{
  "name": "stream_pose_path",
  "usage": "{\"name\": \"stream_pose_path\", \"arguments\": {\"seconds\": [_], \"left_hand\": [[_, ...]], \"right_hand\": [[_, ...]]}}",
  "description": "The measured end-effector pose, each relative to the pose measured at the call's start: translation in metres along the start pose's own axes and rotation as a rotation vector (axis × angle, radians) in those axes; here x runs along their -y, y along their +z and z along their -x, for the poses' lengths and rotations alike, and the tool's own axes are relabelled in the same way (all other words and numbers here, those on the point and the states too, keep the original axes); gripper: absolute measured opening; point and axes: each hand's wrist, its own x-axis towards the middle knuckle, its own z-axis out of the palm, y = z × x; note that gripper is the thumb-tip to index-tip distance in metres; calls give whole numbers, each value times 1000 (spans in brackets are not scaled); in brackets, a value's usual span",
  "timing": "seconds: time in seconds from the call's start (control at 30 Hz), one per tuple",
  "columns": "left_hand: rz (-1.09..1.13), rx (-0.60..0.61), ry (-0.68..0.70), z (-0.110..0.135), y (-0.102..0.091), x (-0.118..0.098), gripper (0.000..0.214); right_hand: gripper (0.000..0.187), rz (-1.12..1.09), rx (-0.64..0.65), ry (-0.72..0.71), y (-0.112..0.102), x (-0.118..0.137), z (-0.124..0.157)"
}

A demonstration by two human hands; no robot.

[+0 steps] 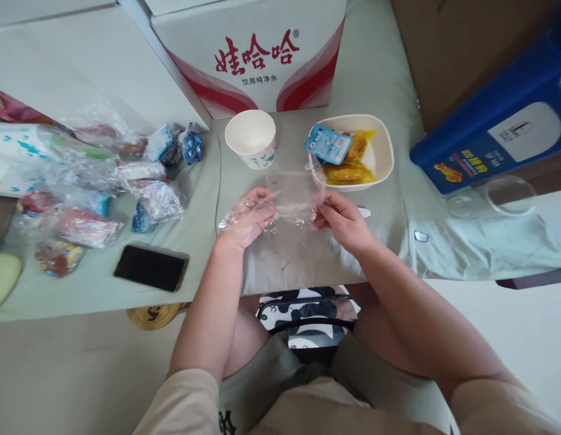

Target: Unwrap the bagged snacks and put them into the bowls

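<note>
Between my two hands a clear plastic bag point(294, 188) is stretched out above the cloth. My left hand point(249, 219) grips its left side, with crinkled film bunched around the fingers. My right hand point(340, 219) pinches the bag's right edge between thumb and fingers. Just beyond the bag stands a white paper cup point(250, 138), upright, with a blue print low on its side. To the right of it sits a white oval bowl point(385, 148) holding yellow snack packets point(350, 174) and a blue packet point(328, 145). The bag's far part overlaps the bowl's left side in view.
Several wrapped snacks point(87, 226) lie heaped at the left, with a black phone point(151, 267) near the front edge. A white and red carton point(257, 54) stands behind. On the right are a blue box point(493, 115) and a clear plastic cup point(511, 196) lying on its side.
</note>
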Motion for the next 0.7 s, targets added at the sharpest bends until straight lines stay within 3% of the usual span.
{"name": "stream_pose_path", "arguments": {"seconds": [0.23, 0.37, 0.5, 0.7], "left_hand": [[71, 58, 209, 0, 2, 3, 37], [-1, 91, 162, 5, -3, -2, 37], [19, 39, 170, 6, -8, -7, 30], [66, -71, 150, -2, -13, -8, 8]], "right_hand": [[18, -100, -1, 12, -4, 1, 0], [33, 8, -61, -40, -10, -3, -1], [48, 145, -102, -110, -8, 1, 0], [25, 158, -113, -125, -6, 0, -1]]}}
